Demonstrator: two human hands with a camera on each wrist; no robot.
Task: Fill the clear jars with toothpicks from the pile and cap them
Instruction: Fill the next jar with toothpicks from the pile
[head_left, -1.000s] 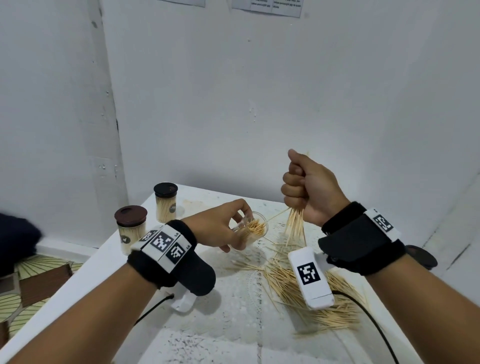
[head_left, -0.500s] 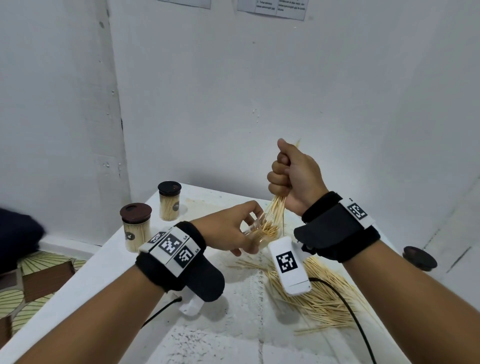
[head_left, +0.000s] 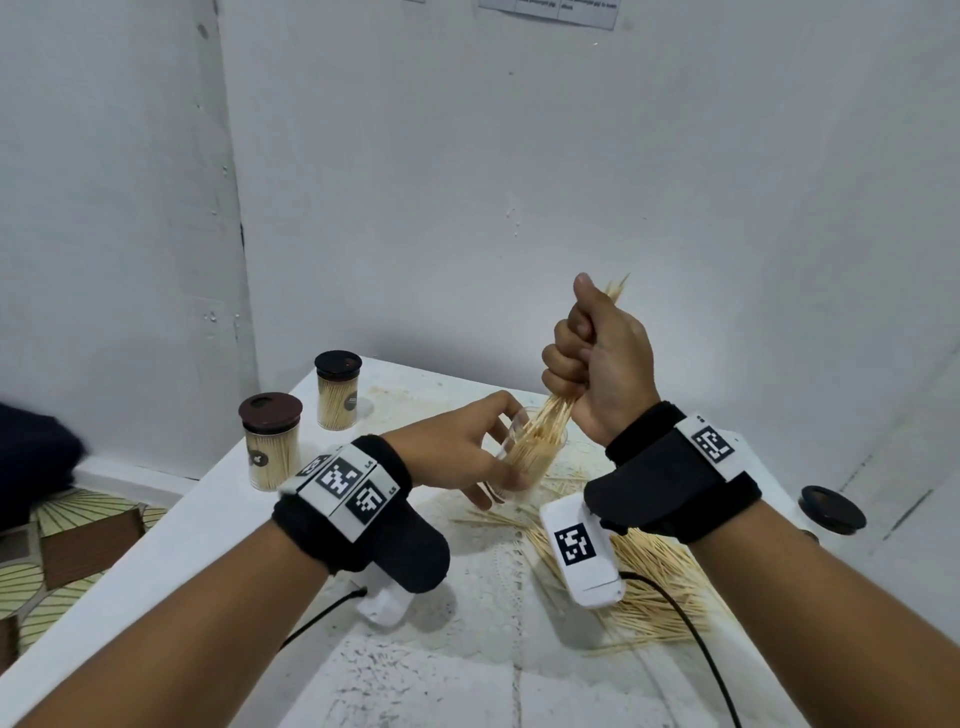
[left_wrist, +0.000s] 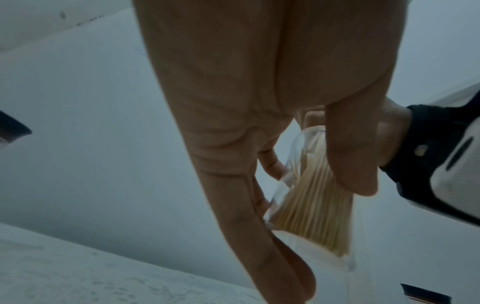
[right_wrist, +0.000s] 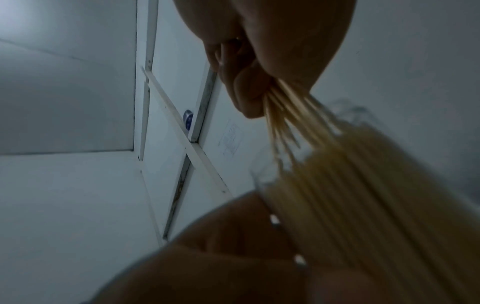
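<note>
My left hand (head_left: 467, 452) grips a clear jar (head_left: 524, 457) tilted above the white table, thumb and fingers wrapped round its wall (left_wrist: 288, 164). The jar is partly filled with toothpicks (left_wrist: 314, 216). My right hand (head_left: 597, 364) is a fist round a bundle of toothpicks (head_left: 556, 415), directly above the jar's mouth. The bundle's lower ends reach into the jar (right_wrist: 337, 164); its tips poke out above my thumb. The loose pile of toothpicks (head_left: 654, 587) lies on the table under my right wrist.
Two filled, capped jars stand at the table's back left: a brown-lidded one (head_left: 270, 441) and a black-lidded one (head_left: 337, 389). A loose black cap (head_left: 831, 509) lies at the right edge. White walls close in behind. A cable (head_left: 696, 634) crosses the pile.
My right fist rose from over the pile and swung left above the jar. The bundle's lower ends now sit inside the jar. My left hand tipped the jar more upright.
</note>
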